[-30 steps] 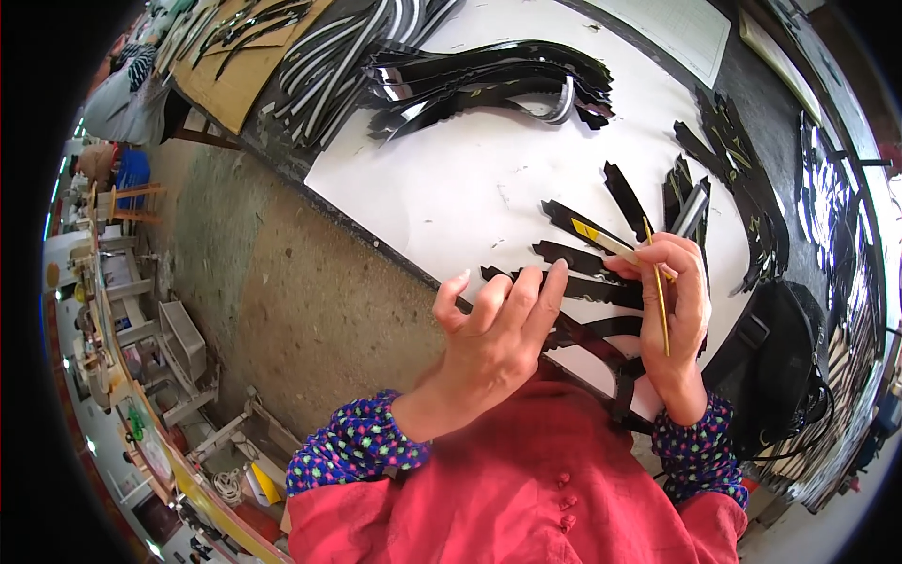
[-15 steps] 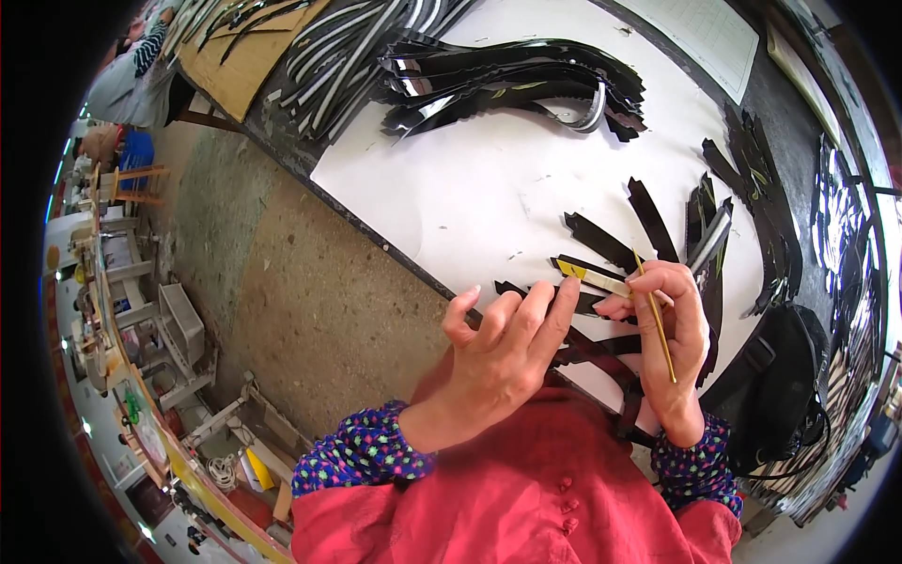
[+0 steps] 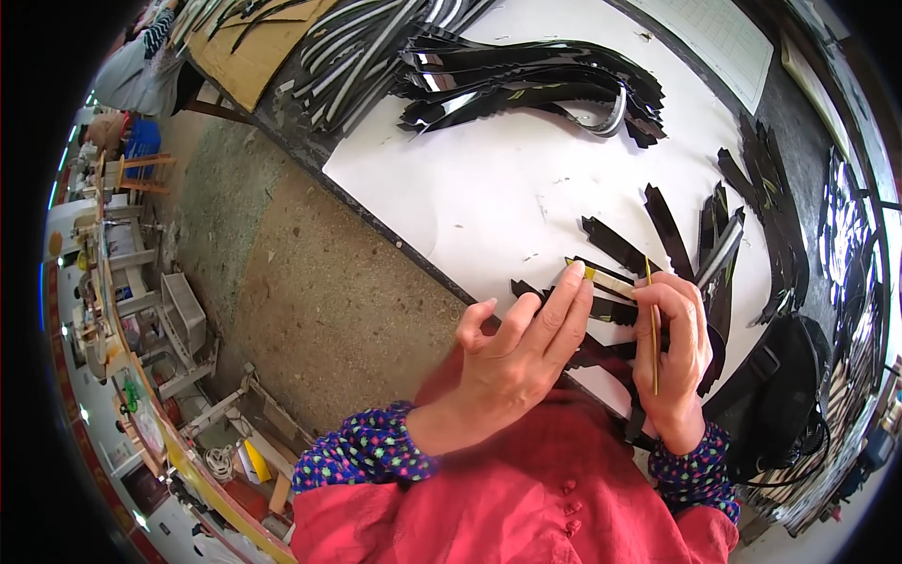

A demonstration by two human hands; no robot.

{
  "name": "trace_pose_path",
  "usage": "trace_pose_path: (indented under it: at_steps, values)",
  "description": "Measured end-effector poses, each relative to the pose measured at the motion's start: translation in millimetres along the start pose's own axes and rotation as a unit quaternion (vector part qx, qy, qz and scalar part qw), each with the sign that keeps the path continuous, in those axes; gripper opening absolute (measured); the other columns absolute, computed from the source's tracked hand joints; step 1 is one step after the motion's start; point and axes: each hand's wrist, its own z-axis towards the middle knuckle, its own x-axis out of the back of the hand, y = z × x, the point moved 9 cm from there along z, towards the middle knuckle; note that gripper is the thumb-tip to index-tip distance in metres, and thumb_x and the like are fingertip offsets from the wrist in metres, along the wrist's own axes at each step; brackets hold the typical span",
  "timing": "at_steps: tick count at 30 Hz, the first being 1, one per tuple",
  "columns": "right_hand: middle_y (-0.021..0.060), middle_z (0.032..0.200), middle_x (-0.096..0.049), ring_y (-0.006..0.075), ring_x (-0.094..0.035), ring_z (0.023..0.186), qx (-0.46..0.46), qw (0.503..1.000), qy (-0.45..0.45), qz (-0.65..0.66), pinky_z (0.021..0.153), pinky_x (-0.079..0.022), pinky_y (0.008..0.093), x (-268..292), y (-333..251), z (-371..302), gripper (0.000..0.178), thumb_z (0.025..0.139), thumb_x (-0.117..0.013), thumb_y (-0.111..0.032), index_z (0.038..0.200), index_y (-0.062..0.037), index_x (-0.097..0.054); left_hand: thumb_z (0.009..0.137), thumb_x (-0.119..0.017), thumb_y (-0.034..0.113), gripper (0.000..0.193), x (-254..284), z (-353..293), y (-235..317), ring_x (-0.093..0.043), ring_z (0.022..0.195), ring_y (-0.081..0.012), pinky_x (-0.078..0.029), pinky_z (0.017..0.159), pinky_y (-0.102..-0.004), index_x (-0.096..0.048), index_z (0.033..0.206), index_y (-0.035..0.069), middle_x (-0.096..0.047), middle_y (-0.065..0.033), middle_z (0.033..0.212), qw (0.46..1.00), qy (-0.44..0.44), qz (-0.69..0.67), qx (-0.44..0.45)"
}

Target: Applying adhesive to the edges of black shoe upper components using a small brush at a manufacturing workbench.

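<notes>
My left hand (image 3: pixel 519 368) is stretched out over the table's near edge, its fingertips pressing on a small yellow patch (image 3: pixel 589 274) at the end of a black strip. A pale band (image 3: pixel 614 283) runs along that strip toward my right hand (image 3: pixel 678 362). My right hand is closed round a thin gold-coloured stick (image 3: pixel 654 329), which stands nearly upright in the picture. Its fingertips are at the band's other end; whether they pinch the band too is hidden. Fanned out beside the hands lie more black strips with notched ends, among them one strip (image 3: pixel 615 246) just beyond the patch.
A bundle of curved black strips (image 3: pixel 536 80) lies farther back on the white sheet (image 3: pixel 451 193). Grey tubing (image 3: pixel 352 66) is piled at the far left. A black bag (image 3: pixel 775 385) sits at the right. Beyond the table's left edge is the floor (image 3: pixel 301 282); a person (image 3: pixel 141 80) is at far left.
My left fingertips have come down onto the yellow patch and now cover part of it. The stick in my right hand has turned more upright. The whole view has shifted slightly.
</notes>
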Motion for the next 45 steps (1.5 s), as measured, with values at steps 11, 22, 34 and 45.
trace_pose_path:
  at_steps: [11,22,34,45]
  values:
    - [0.0202,0.101,-0.064,0.0349,-0.067,0.089,0.002,1.0,0.001,-0.012,0.074,-0.056,0.0378,-3.2,1.3,-0.8,0.029,0.086,-0.063,0.018,0.109,0.002,-0.061,0.09,-0.061,0.012,0.041,-2.0,-0.6,0.2,-0.047,0.101,-0.013,-0.027,0.1,-0.0394,-0.068,0.129,0.017,-0.06,0.0067,0.144,1.0,-0.009,-0.004,0.003]
    - [0.0207,0.101,-0.064,0.0352,-0.067,0.088,-0.001,1.0,-0.004,-0.007,0.074,-0.055,0.0374,-4.8,2.4,0.5,0.026,0.088,-0.063,0.016,0.109,0.0016,-0.061,0.088,-0.06,0.014,0.048,-4.4,-1.8,-0.9,-0.047,0.104,-0.0143,-0.029,0.101,-0.0454,-0.065,0.135,0.018,-0.06,0.0064,0.143,1.0,-0.021,0.001,0.015]
    - [0.0203,0.1,-0.063,0.0356,-0.066,0.088,-0.013,1.0,-0.007,0.002,0.074,-0.054,0.0384,-4.4,5.2,1.9,0.027,0.087,-0.063,0.016,0.11,0.0022,-0.06,0.085,-0.063,0.011,0.055,-7.4,-3.1,-3.1,-0.045,0.106,-0.0146,-0.026,0.103,-0.0466,-0.064,0.14,0.018,-0.056,0.0056,0.141,0.999,-0.027,-0.022,0.032]
    - [0.0204,0.101,-0.063,0.0361,-0.065,0.087,0.002,1.0,-0.006,0.014,0.074,-0.055,0.0389,-4.6,5.0,2.3,0.028,0.087,-0.062,0.017,0.111,0.0024,-0.059,0.084,-0.061,0.011,0.055,-8.3,-5.3,-5.4,-0.046,0.108,-0.0142,-0.026,0.104,-0.0466,-0.065,0.138,0.018,-0.057,0.0058,0.14,0.998,-0.027,-0.049,0.041]
